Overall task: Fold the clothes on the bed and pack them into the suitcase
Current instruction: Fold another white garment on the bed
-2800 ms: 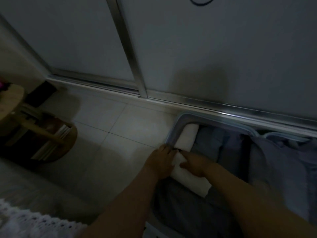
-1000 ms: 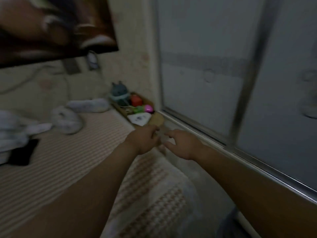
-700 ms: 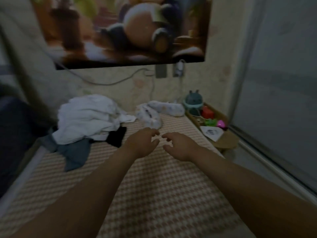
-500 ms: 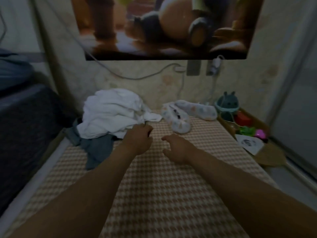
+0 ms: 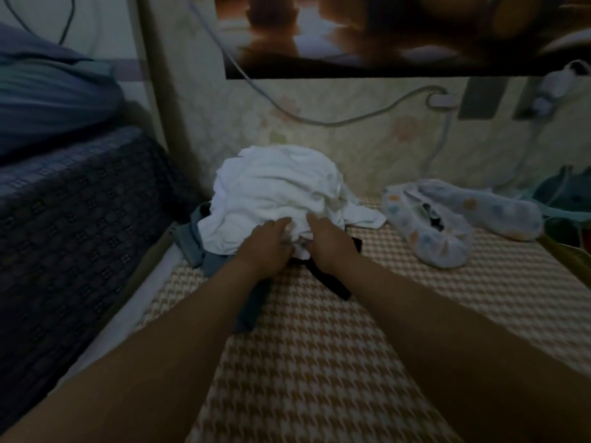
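A crumpled white garment (image 5: 281,190) tops a pile of clothes at the far end of the bed (image 5: 335,362), which has a tan houndstooth cover. Under it lie a blue-grey garment (image 5: 195,247) and a black one (image 5: 332,282). My left hand (image 5: 265,247) and my right hand (image 5: 329,241) are side by side at the white garment's near edge. Their fingers lie on the cloth and their thumbs tuck in at its hem, pinching it. The suitcase is out of view.
Two pale spotted slippers (image 5: 444,231) lie on the bed to the right of the pile. A dark checked bed or sofa (image 5: 70,238) with a blue pillow (image 5: 48,91) stands along the left. A cable (image 5: 335,121) hangs on the wall behind.
I have turned from the suitcase on the floor to the bed. Both hands have moved forward from above the cover to the white garment's near edge.
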`<action>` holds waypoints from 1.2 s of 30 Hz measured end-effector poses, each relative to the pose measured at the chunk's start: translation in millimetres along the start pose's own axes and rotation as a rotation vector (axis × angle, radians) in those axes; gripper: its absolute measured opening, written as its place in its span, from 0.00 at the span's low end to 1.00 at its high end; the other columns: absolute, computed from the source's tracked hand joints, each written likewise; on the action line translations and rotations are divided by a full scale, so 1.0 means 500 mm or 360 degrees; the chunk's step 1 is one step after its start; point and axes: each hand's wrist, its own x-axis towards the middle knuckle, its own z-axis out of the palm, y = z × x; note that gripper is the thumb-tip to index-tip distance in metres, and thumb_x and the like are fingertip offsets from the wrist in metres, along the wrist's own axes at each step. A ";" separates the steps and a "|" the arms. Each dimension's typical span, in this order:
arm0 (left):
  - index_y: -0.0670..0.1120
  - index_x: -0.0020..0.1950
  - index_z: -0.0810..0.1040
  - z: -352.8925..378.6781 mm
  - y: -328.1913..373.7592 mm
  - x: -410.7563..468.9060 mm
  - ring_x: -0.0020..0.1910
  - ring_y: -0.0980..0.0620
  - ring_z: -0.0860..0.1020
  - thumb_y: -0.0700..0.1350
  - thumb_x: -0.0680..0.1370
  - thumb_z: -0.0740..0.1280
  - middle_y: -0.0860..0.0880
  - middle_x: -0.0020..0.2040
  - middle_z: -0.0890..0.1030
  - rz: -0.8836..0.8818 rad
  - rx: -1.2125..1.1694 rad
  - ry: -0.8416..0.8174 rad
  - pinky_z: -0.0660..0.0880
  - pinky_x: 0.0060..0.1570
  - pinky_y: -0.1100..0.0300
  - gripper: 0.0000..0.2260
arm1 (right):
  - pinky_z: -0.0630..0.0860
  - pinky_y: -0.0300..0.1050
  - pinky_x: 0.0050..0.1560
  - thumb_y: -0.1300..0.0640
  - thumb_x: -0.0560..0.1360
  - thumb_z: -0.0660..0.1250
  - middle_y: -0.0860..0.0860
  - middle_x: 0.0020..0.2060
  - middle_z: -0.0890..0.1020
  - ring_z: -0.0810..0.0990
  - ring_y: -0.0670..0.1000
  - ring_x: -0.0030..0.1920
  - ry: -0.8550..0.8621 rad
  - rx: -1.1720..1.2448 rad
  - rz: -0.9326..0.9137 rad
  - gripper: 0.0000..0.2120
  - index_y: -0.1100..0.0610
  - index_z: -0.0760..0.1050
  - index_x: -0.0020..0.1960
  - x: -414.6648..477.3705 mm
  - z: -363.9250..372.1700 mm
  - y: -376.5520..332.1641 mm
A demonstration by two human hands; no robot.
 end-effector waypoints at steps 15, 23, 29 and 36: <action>0.41 0.59 0.78 -0.085 0.126 -0.153 0.54 0.43 0.77 0.41 0.80 0.64 0.41 0.56 0.80 0.0400 -0.0023 -0.0070 0.68 0.50 0.62 0.09 | 0.75 0.50 0.40 0.42 0.67 0.73 0.51 0.34 0.78 0.77 0.48 0.37 0.0495 -0.0070 -0.0506 0.15 0.52 0.76 0.32 -0.183 -0.106 -0.041; 0.45 0.64 0.75 -0.131 0.259 -0.420 0.60 0.45 0.75 0.44 0.82 0.60 0.43 0.64 0.77 0.0246 -0.0066 -0.0457 0.71 0.59 0.55 0.13 | 0.69 0.45 0.38 0.51 0.76 0.66 0.51 0.39 0.78 0.76 0.50 0.39 0.0131 0.0180 -0.0068 0.08 0.55 0.74 0.43 -0.502 -0.173 -0.153; 0.44 0.63 0.78 -0.158 0.375 -0.588 0.58 0.47 0.75 0.48 0.80 0.64 0.45 0.63 0.77 0.0072 -0.0047 -0.0997 0.72 0.59 0.54 0.14 | 0.72 0.47 0.61 0.46 0.81 0.58 0.51 0.60 0.79 0.77 0.52 0.59 -0.0622 -0.0072 0.0211 0.19 0.56 0.76 0.64 -0.681 -0.215 -0.210; 0.44 0.48 0.79 -0.248 0.408 -0.642 0.46 0.48 0.76 0.44 0.80 0.63 0.49 0.45 0.79 0.0169 -0.0050 -0.0368 0.71 0.41 0.57 0.06 | 0.79 0.46 0.55 0.54 0.67 0.78 0.49 0.52 0.82 0.81 0.49 0.52 -0.0471 0.0453 0.0312 0.22 0.49 0.77 0.59 -0.794 -0.303 -0.227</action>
